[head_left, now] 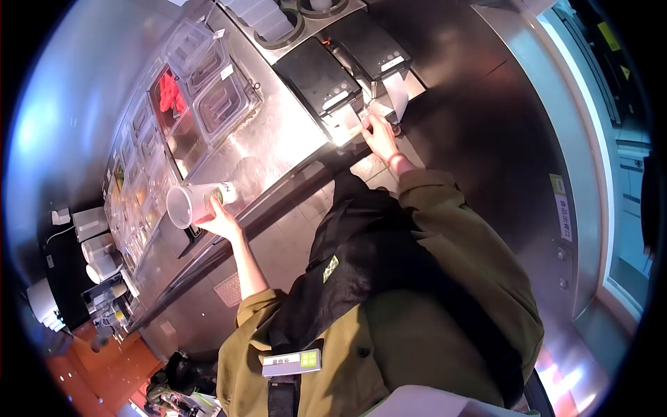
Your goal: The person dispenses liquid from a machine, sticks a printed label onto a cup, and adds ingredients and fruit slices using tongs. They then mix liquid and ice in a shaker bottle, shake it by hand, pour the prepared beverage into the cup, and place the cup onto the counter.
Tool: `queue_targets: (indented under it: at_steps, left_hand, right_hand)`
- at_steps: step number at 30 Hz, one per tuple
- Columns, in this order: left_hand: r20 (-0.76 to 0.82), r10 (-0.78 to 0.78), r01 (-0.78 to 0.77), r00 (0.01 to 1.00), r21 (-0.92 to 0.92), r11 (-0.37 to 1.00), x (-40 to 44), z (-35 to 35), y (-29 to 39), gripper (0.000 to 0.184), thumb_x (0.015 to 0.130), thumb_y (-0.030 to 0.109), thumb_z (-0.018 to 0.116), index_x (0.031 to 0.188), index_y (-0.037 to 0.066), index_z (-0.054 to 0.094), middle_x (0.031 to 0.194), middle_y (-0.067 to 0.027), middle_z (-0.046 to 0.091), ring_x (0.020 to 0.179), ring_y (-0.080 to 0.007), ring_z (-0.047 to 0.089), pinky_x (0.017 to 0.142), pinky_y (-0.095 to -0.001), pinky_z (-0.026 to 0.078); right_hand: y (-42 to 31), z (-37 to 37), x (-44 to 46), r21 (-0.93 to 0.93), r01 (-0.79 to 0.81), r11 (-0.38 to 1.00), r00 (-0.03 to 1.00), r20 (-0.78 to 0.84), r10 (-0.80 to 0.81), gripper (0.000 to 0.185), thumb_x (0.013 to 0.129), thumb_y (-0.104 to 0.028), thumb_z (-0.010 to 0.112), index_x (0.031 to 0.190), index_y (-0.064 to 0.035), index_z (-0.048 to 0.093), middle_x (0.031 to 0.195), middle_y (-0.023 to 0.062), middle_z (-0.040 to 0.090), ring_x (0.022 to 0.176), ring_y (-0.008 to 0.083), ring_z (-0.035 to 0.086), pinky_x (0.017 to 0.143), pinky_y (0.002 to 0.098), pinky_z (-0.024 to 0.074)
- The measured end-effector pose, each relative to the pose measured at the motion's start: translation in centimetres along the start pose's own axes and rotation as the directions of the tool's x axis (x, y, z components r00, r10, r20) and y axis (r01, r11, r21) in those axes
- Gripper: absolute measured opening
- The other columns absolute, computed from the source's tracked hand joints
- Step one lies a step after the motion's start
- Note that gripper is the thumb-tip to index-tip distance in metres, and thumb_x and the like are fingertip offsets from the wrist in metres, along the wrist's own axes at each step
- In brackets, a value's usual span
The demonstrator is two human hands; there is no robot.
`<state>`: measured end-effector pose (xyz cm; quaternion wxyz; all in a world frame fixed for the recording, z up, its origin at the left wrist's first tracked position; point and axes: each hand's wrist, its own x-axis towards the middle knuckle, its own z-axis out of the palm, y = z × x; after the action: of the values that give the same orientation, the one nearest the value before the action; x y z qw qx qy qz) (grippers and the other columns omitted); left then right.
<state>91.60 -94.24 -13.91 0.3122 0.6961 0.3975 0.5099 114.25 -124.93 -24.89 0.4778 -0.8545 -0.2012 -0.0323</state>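
My left hand (221,221) is wrapped around a clear plastic cup (182,207) with printed lettering on its side. The cup is tilted, its open mouth facing left, over the steel counter's edge. My right hand (379,136) reaches to the front of two black label printers, its fingers pinched together; whatever is between them is too small to make out. White paper (343,118) sticks out of the left printer (316,75), close to my right fingertips. A longer white strip (397,97) hangs from the right printer (366,45), beside my hand.
Clear lidded containers (221,104) sit in the steel counter (267,135), one section holding something red (171,93). Stacked cups (267,19) stand in a round holder beyond the printers. White appliances (97,240) are at the far left. A dark metal surface (486,118) lies to the right.
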Motion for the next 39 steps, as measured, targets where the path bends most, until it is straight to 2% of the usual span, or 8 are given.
queue_targets:
  at_steps: [7,14,17,20,23,27,34,39]
  left_hand:
    - [-0.274,-0.351,0.396,0.895,0.132,0.909,-3.6,1.7,2.4,0.078,0.08,0.023,0.065,0.135,-0.003,0.016,0.128,-0.0248,0.032,0.114,-0.0308,0.04,0.098,-0.0413,0.036]
    - [0.271,-0.04,0.086,0.962,-0.161,0.983,-8.7,8.8,11.0,0.027,0.089,0.008,0.048,0.114,-0.003,0.049,0.107,-0.0148,0.055,0.101,-0.0208,0.053,0.092,-0.0318,0.04]
    - [0.54,0.087,-0.024,0.837,-0.123,0.992,-6.2,13.1,11.6,0.025,0.089,0.01,0.049,0.111,-0.002,0.051,0.098,-0.0132,0.059,0.092,-0.0202,0.057,0.084,-0.03,0.044]
    - [0.858,-0.458,0.541,0.233,0.277,0.794,-6.8,15.1,11.7,0.027,0.09,0.022,0.05,0.107,0.001,0.052,0.092,-0.011,0.06,0.084,-0.0185,0.058,0.076,-0.0295,0.047]
    - [0.815,-0.406,0.819,-0.414,0.528,0.225,-9.4,16.3,12.1,0.031,0.09,0.031,0.049,0.104,0.004,0.051,0.094,-0.009,0.06,0.085,-0.0173,0.058,0.075,-0.0302,0.047]
    - [0.897,-0.393,0.924,-0.202,0.307,0.226,-11.0,17.7,12.7,0.032,0.09,0.032,0.048,0.106,0.004,0.05,0.101,-0.0081,0.058,0.094,-0.0171,0.055,0.082,-0.0316,0.045]
    - [0.912,-0.35,0.949,-0.214,0.279,0.146,-11.6,17.7,12.0,0.035,0.09,0.034,0.043,0.108,0.004,0.048,0.104,-0.0086,0.056,0.097,-0.0186,0.056,0.087,-0.0349,0.045]
    - [0.899,-0.371,0.929,-0.231,0.318,0.192,-12.5,18.1,11.5,0.047,0.09,0.047,0.038,0.11,0.005,0.047,0.102,-0.0076,0.058,0.096,-0.0174,0.056,0.085,-0.034,0.045]
  right_hand:
    - [-3.2,-4.7,1.5,0.49,-0.289,0.823,0.934,0.334,0.129,0.026,0.079,-0.005,0.058,0.106,-0.004,0.058,0.08,0.0022,0.061,0.078,0.0069,0.054,0.072,0.0227,0.044]
    - [-4.2,-4.0,3.2,0.718,-0.313,0.622,0.95,0.237,0.205,0.034,0.079,-0.001,0.06,0.111,-0.0034,0.05,0.082,0.0037,0.06,0.073,0.0102,0.055,0.066,0.0222,0.045]
    - [-4.9,-6.0,3.8,0.631,-0.665,0.4,0.743,0.613,0.269,0.033,0.079,0.0,0.06,0.111,-0.003,0.05,0.082,0.0043,0.06,0.067,0.0107,0.055,0.059,0.0223,0.0449]
    - [-5.5,-6.4,4.1,0.494,-0.661,0.565,0.708,0.66,0.252,0.032,0.081,-0.004,0.058,0.112,-0.0043,0.051,0.08,0.0039,0.061,0.061,0.009,0.053,0.054,0.0219,0.0434]
    - [-6.0,-7.2,4.1,0.401,-0.393,0.827,0.829,0.543,0.131,0.026,0.084,-0.009,0.057,0.109,-0.0042,0.054,0.077,0.0026,0.061,0.061,0.0076,0.053,0.055,0.0217,0.0431]
    - [-7.3,-7.8,4.8,0.306,-0.424,0.852,0.818,0.533,0.216,0.02,0.084,-0.014,0.057,0.102,-0.0043,0.06,0.072,0.0025,0.062,0.063,0.0073,0.055,0.059,0.0227,0.0436]
    - [-7.5,-7.6,5.7,0.032,0.369,0.929,0.901,0.236,-0.365,0.018,0.075,-0.016,0.061,0.09,-0.0067,0.059,0.088,0.0074,0.053,0.079,0.0238,0.056,0.064,0.0346,0.0452]
    - [-8.5,-9.1,6.9,0.066,0.145,0.987,0.838,0.523,-0.158,0.011,0.071,-0.013,0.06,0.079,-0.0054,0.058,0.086,0.0105,0.053,0.084,0.0263,0.054,0.071,0.036,0.0431]
